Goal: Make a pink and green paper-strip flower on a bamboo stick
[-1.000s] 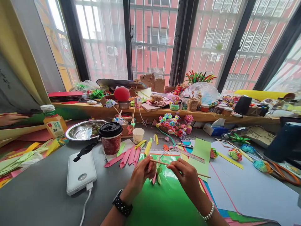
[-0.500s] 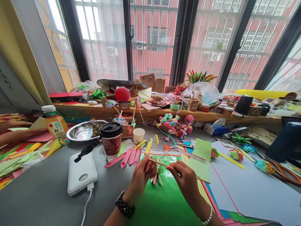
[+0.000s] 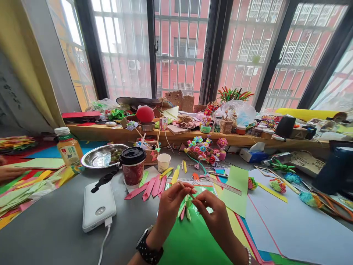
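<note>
I am having the left hand (image 3: 169,206) pinch a thin stick (image 3: 192,196), fingers curled nearly closed; the right hand (image 3: 213,210) is gripping its lower end, fingertips together; it is slanting above the green sheet (image 3: 193,241).

left hand (image 3: 171,206): bare to the forearm | left wrist: I see a wristwatch (image 3: 143,237) — metallic edge on the case, broad black strap (image 3: 151,252) scattered with small white dots | right hand (image 3: 214,209): bare to the forearm | right wrist: I make out a bracelet (image 3: 248,254) — round silvery-white beads, partly in my view
</note>
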Demonstrator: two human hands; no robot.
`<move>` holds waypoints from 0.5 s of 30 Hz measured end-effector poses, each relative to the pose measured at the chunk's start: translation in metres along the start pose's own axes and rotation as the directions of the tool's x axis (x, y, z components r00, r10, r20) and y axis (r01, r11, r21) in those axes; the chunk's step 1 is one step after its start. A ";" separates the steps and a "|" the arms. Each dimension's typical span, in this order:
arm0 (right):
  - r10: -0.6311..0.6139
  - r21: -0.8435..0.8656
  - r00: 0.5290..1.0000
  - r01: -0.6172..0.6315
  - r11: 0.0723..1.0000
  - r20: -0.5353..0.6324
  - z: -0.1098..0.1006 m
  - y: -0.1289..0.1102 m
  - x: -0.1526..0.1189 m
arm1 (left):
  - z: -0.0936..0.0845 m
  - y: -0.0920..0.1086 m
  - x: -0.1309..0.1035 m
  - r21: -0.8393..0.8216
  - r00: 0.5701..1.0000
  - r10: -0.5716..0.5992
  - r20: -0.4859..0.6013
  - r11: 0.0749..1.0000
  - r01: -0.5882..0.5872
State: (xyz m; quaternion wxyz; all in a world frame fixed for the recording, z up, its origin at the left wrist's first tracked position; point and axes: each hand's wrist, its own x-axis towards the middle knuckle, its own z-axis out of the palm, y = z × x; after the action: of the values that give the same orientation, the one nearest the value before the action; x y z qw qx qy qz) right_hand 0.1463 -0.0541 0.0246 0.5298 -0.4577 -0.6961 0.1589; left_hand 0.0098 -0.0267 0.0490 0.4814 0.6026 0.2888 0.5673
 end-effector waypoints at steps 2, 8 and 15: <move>-0.039 0.057 0.998 0.036 0.998 0.049 -0.006 -0.005 0.004 | 0.000 0.009 -0.002 0.088 0.999 0.033 -0.006 0.996 -0.033; -0.166 -0.015 0.985 0.166 0.986 -0.048 -0.045 -0.032 0.024 | 0.007 0.043 -0.006 0.042 0.977 0.213 0.015 0.976 -0.213; -0.349 -0.158 0.930 0.329 0.931 -0.119 -0.062 -0.067 0.038 | 0.011 0.066 0.000 0.396 0.885 0.456 0.096 0.798 -0.454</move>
State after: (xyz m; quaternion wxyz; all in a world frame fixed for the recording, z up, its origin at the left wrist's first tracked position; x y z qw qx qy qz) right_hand 0.1690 -0.0751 0.1188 0.5664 -0.3755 -0.7334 -0.0163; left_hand 0.0070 -0.0541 0.1097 0.1942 0.7398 0.2483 0.5945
